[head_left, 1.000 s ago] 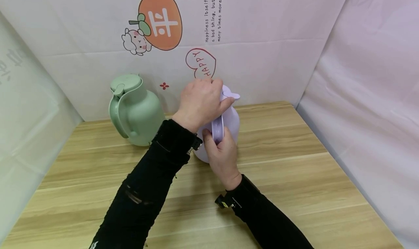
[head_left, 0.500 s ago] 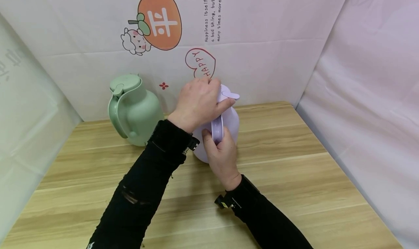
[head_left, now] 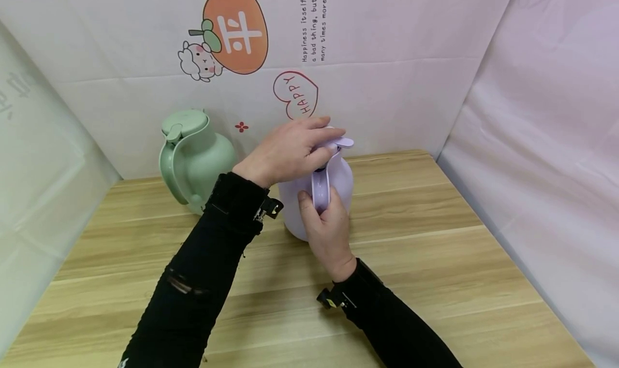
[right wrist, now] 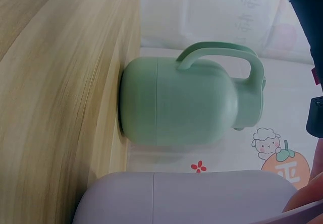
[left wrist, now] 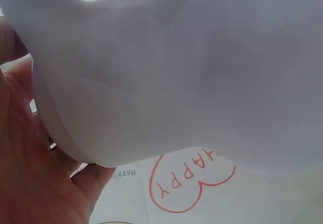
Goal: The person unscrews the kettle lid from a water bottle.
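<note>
Here the left hand [head_left: 292,149] grasps the lid [head_left: 345,142] of the lilac jug [head_left: 342,181], the right hand [head_left: 330,228] its handle [head_left: 320,189]

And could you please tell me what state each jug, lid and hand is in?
Left hand: fingers over the lilac lid, touching it.
Right hand: gripping the lilac jug's handle.
Lilac jug: upright on the table.
Lilac lid: mostly covered by the left hand; cannot tell whether fully seated.
Green jug: upright on the table, no hand on it.
Green lid: on.
</note>
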Demonstrator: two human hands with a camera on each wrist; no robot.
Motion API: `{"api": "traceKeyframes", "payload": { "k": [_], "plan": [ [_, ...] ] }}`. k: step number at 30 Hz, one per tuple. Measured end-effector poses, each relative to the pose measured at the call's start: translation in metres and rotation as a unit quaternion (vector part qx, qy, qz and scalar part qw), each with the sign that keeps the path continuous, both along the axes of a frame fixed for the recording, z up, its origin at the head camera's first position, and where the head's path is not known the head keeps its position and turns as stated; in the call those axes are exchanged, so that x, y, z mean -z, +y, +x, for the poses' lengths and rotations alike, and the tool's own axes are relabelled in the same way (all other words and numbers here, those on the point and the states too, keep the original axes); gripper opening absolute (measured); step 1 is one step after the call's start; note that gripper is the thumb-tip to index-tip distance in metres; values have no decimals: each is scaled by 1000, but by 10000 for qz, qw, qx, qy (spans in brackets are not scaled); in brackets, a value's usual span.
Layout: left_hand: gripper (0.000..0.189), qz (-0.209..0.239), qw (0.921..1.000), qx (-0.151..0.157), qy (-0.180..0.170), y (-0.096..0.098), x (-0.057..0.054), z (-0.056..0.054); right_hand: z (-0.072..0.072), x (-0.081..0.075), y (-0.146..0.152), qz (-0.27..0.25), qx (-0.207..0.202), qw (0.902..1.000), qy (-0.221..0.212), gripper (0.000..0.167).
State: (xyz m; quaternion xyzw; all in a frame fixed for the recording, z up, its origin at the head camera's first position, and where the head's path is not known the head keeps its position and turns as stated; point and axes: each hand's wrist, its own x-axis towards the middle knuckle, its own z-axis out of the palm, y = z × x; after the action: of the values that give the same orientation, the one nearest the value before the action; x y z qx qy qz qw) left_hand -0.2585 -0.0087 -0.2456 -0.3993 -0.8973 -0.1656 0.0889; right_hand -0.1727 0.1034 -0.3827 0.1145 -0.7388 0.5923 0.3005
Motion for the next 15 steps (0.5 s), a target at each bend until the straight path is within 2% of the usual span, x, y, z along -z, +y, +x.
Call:
{"api": "traceKeyframes", "payload": {
  "k": [6, 15],
  "plan": [
    [45, 4, 10000, 12, 9, 0, 0, 1, 0, 0, 0, -35, -66, 10000, 51, 33],
    [42, 25, 9994, -1, 347, 2, 0, 3, 1, -1, -1, -23, -5, 10000, 27, 32]
  ]
}}
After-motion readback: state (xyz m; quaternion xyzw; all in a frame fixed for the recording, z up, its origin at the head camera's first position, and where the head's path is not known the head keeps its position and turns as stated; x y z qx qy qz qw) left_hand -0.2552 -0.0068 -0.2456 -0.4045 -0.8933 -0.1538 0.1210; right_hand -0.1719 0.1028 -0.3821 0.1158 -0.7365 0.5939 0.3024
